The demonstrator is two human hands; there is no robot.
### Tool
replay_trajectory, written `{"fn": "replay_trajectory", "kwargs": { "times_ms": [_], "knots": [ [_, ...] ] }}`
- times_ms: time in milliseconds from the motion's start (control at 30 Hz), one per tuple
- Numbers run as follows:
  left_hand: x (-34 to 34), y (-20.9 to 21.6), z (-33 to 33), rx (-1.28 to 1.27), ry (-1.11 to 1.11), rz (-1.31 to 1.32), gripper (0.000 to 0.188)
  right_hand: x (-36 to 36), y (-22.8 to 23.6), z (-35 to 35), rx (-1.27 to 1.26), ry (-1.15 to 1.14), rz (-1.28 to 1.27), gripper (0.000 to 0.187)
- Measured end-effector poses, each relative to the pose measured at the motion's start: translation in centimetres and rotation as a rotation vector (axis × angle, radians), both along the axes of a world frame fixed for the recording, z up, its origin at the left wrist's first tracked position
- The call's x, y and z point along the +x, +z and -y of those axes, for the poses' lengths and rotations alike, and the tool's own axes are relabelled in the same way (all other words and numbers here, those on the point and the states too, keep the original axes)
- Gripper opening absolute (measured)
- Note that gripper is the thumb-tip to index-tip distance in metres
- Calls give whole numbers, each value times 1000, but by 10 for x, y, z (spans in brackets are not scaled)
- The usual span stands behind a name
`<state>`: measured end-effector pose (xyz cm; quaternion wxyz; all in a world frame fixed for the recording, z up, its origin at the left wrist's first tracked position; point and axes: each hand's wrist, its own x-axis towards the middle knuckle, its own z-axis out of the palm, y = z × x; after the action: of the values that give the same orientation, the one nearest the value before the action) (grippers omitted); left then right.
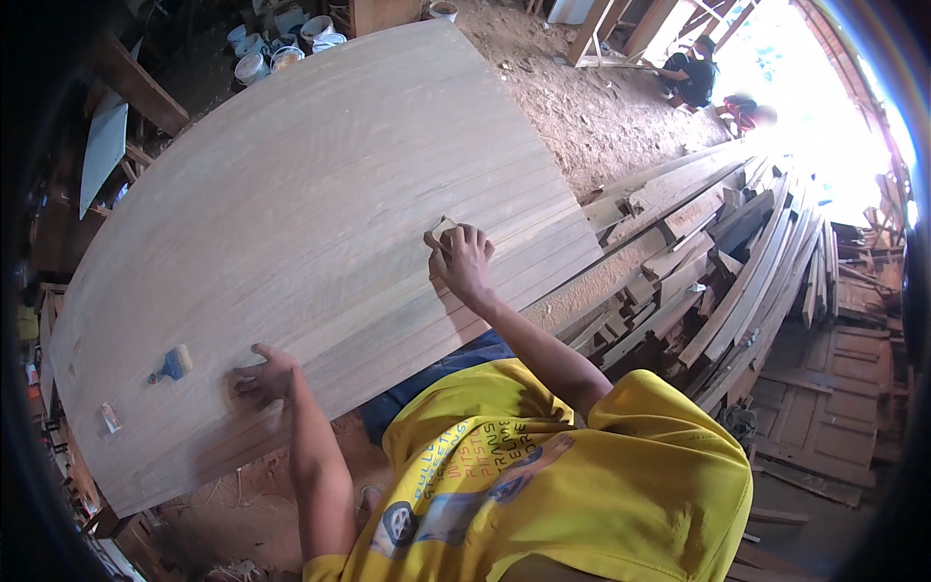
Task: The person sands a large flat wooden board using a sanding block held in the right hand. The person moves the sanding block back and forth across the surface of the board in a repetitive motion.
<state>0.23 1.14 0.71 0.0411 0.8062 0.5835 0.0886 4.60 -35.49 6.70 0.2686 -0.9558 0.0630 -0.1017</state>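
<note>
A large pale wooden panel (320,184), with fine lines along its grain, lies flat in front of me. My right hand (465,264) is closed over a small folded piece of sandpaper (443,227), pale with a darker edge, pressed to the panel near its right part. Its underside is hidden. Farther left, close to the near edge, my left hand (264,376) rests on the wood with its fingers apart, holding nothing. Beside it lies a wide brush (175,364) with a blue part and pale bristles. A small whitish and reddish item (111,418) sits near the left corner.
Stacked timber offcuts and long planks (718,281) fill the right side, with panelled doors (824,398) beyond. Buckets (281,58) stand past the far edge. Two people (690,73) crouch at the back right on dusty ground (553,107). A white board (104,150) leans at left.
</note>
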Motion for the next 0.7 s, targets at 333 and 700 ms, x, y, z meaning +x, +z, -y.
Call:
{"fn": "replay_trajectory", "kwargs": {
  "times_ms": [333,700],
  "knots": [
    [3,-13,-8,8,13,71,83,-34,11,-26,-154,581,-132,31],
    [4,-12,-3,-44,17,-7,84,-9,5,-40,22,362,-82,37]
  ]
}}
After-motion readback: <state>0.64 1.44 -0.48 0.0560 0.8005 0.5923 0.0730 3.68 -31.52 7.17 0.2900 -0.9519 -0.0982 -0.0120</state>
